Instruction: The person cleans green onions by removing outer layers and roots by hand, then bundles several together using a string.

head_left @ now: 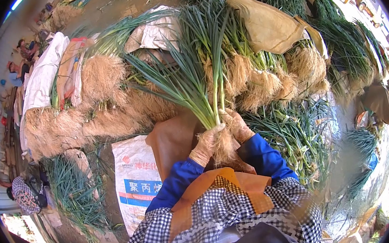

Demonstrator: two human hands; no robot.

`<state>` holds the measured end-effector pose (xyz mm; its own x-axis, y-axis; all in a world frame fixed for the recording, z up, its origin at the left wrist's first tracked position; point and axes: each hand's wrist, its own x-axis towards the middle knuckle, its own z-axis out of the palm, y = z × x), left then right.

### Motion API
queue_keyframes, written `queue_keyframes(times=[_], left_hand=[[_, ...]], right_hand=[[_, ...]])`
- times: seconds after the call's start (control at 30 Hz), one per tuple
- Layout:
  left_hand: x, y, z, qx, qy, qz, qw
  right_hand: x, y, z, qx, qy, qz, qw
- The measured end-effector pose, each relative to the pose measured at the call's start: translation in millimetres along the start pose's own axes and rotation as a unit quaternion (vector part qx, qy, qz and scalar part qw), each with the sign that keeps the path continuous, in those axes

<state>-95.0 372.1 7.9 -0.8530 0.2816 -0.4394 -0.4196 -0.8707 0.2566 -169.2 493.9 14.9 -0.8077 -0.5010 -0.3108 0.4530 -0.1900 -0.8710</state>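
Observation:
Upright in front of my chest is a bunch of scallions (209, 99), long green leaves fanning up and away, pale stringy roots hanging down near my apron. Around the lower white stems on the left side, my left hand (207, 144) is closed, in a pale soiled glove. My right hand (236, 125), gloved alike, grips the stems from the right, slightly higher. Some fingers of both hands are hidden by the stems and roots. A brown sheet (173, 139) lies beneath the bunch, over my lap.
Rooted scallion bundles (245, 70) form a row ahead, partly under a tan sack (267, 22). More root clumps (103, 78) stand at left. Loose scallions lie at right (293, 136) and left (73, 192). A printed white sack (137, 182) is beside me. Another person (25, 196) is at far left.

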Motion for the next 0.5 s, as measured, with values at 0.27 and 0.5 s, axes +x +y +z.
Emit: queue_keyframes(times=[0.27,0.5], left_hand=[[-27,15,17,0.036,-0.031,0.101,0.994],[-17,-18,-9,0.379,-0.054,0.159,0.91]], right_hand=[[-21,-47,-38,0.273,0.269,0.09,0.919],[-4,-46,26,-0.421,0.011,0.016,0.907]])
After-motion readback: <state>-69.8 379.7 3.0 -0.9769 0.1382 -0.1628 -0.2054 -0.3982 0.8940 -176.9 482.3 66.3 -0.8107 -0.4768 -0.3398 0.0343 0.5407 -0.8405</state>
